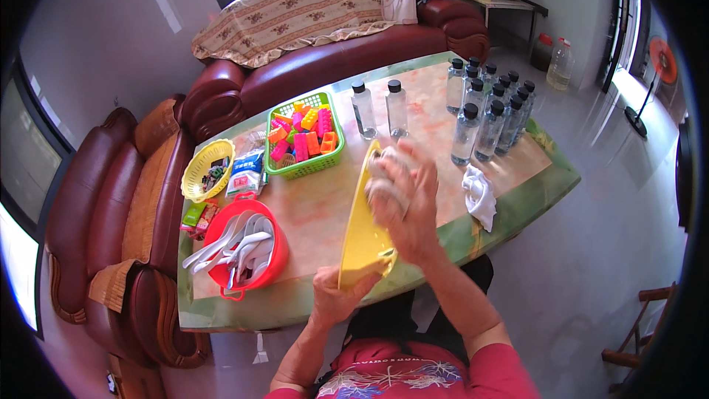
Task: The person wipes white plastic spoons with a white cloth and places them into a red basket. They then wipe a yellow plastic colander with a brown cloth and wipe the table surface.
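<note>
Yellow plastic, it seems, makes the flat thing point(357, 233) that the person holds up over the near part of the table point(314, 210). It stands on its side, tall and thin to the eye, and its long way runs from the near edge to the far side, with the far end leaning a bit to the right. The left hand point(340, 293) grips the near end, thumb and fingers pinched on it. The right hand point(415, 210) is curled round a pale, bunched-up rag point(389, 186) on the right face, up toward the far end. It is blurry, so I cannot tell how hard the rag presses. Both hands are on the yellow thing, so neither has to reach for it; the right hand is the one by the wide face. Two bottles point(396, 107) stand just past the far end, so a long push that way could bump them. On the left, bare table lies between the yellow thing and the green basket point(306, 171) and red tub point(278, 255). On the right, there is room up to the white cloth point(480, 199) and the crowd of bottles point(490, 133). The table's near edge is close by the left hand.
</note>
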`<state>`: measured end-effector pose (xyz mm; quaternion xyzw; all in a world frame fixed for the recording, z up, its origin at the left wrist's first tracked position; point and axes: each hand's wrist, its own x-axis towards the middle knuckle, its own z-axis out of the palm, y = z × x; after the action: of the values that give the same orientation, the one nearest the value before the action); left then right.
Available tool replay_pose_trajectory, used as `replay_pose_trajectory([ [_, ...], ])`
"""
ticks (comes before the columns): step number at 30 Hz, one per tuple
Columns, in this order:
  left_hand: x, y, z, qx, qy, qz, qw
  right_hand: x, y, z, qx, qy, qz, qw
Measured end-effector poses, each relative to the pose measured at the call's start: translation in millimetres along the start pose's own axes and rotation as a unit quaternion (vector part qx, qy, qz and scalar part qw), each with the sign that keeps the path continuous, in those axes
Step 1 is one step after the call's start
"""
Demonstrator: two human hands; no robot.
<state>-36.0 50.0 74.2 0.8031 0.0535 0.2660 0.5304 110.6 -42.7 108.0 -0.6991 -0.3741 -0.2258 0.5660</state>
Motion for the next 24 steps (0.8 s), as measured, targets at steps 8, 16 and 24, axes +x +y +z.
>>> replay_pose_trajectory([
  [8,-17.4,-3.9,-4.2,-0.071,-0.029,0.078,0.994,48.6,45.9,-15.2,0.264,-0.084,0.275,0.921],
  [16,-13.3,-14.9,2.6,-0.107,0.117,-0.049,0.986,-23.4,-26.2,5.0,0.048,-0.016,-0.116,0.992],
  [24,-34.4,-12.6,-8.5,-0.251,0.152,-0.084,0.952,-6.8,-13.4,9.6,0.045,0.001,-0.145,0.988],
])
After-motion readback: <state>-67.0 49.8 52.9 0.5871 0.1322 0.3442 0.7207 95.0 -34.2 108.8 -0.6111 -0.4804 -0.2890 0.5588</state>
